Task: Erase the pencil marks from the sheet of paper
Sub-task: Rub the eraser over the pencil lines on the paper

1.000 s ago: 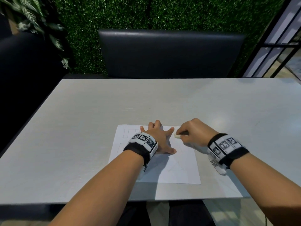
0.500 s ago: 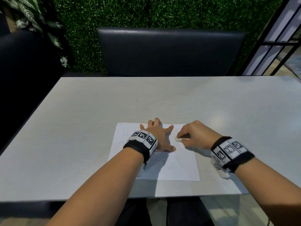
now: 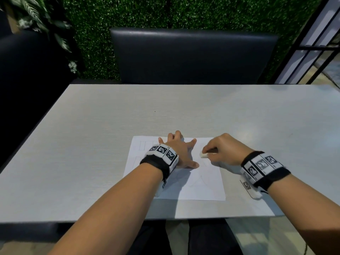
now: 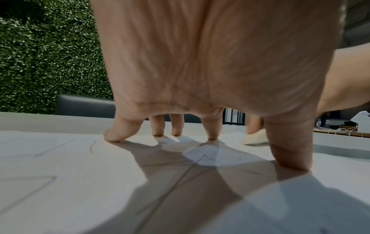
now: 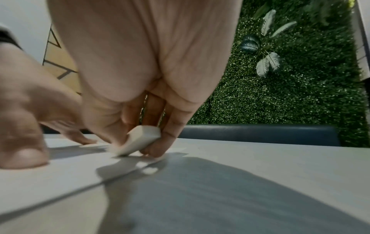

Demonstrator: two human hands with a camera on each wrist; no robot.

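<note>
A white sheet of paper (image 3: 195, 183) with faint pencil lines (image 4: 176, 178) lies near the table's front edge. My left hand (image 3: 181, 150) is spread on the sheet's upper middle, fingertips (image 4: 212, 134) and thumb pressing it down. My right hand (image 3: 223, 150) pinches a small white eraser (image 3: 203, 155) between thumb and fingers, its tip touching the paper's upper right part, just right of the left thumb. In the right wrist view the eraser (image 5: 140, 140) is tilted with one corner on the paper (image 5: 60, 174). More pencil outlines (image 3: 141, 146) show at the sheet's upper left.
The pale grey table (image 3: 92, 153) stretches wide on all sides of the sheet. A dark padded bench back (image 3: 193, 56) stands behind the far edge, before a green hedge wall (image 3: 165, 13). A dark seat (image 3: 27, 80) is at the left.
My right hand has moved the eraser a little toward me and back and forth over the sheet's upper right. The left hand has stayed pressed on the paper.
</note>
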